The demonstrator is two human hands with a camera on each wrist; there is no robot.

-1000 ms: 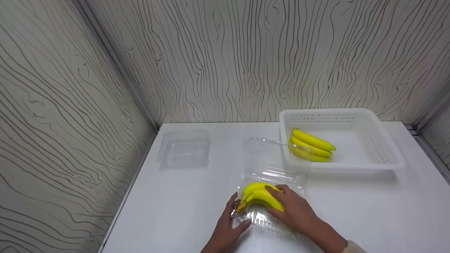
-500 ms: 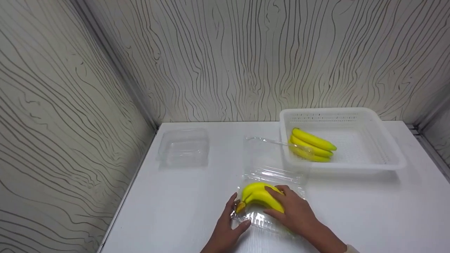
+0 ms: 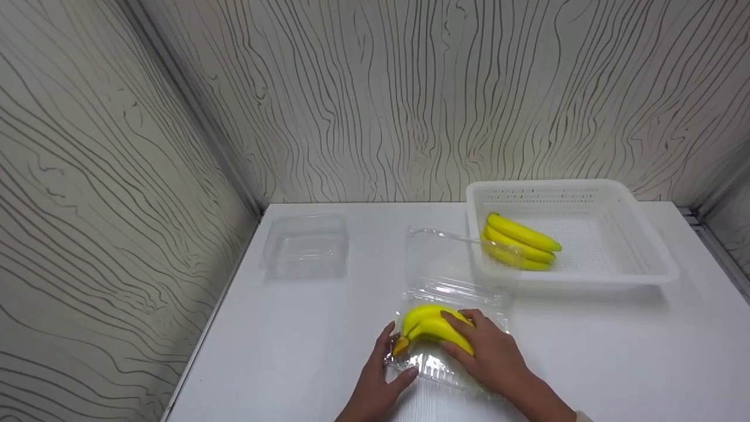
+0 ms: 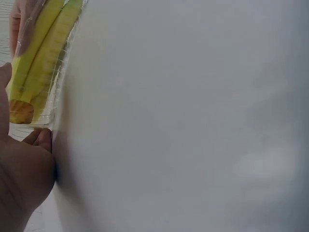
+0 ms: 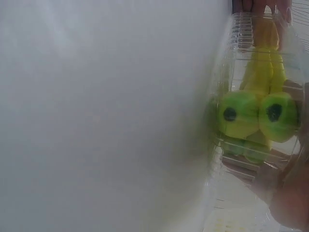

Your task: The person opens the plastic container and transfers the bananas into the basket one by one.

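A bunch of yellow bananas (image 3: 430,327) lies in an open clear plastic clamshell box (image 3: 454,293) at the near middle of the white table (image 3: 304,340). My right hand (image 3: 489,351) rests on top of the bunch with its fingers curved over it. My left hand (image 3: 378,381) grips the box's near left corner, thumb on the front rim. The box lid (image 3: 451,252) stands open behind. In the left wrist view the bananas (image 4: 38,58) show through the clear wall, and in the right wrist view their green tips (image 5: 253,116) do.
A white perforated basket (image 3: 615,193) at the back right holds a second banana bunch (image 3: 518,246). Another clear clamshell box (image 3: 306,246), shut, sits at the back left. Patterned walls enclose the table on the left and back.
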